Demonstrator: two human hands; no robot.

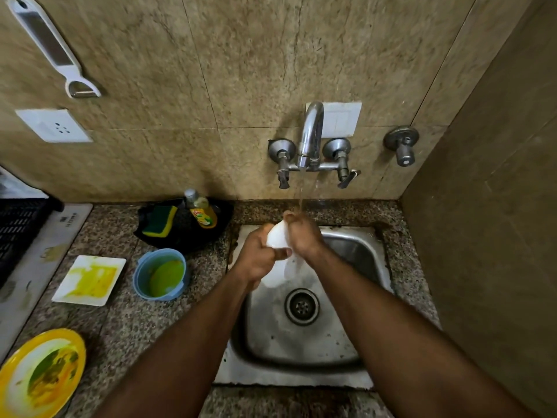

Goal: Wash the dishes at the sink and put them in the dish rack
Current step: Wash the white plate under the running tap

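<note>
Over the steel sink (355, 257) both my hands hold a white dish (278, 236) under the running tap (310, 137). My left hand (259, 257) grips its left side, thumb across the front. My right hand (304, 233) curls over its top right, and the water stream falls on those fingers. The dish's lower part (283, 273) shows below the hands; its exact shape is hard to tell. On the counter to the left stand a stained white square plate (90, 280), a blue cup (159, 274) with green-yellow residue and a dirty yellow plate (42, 375).
A green-yellow sponge (159, 221) and a dish soap bottle (202, 212) lie on a black tray (187, 236) behind the cup. A black crate (18, 233) sits at the far left. The right wall (497, 236) stands close beside the sink.
</note>
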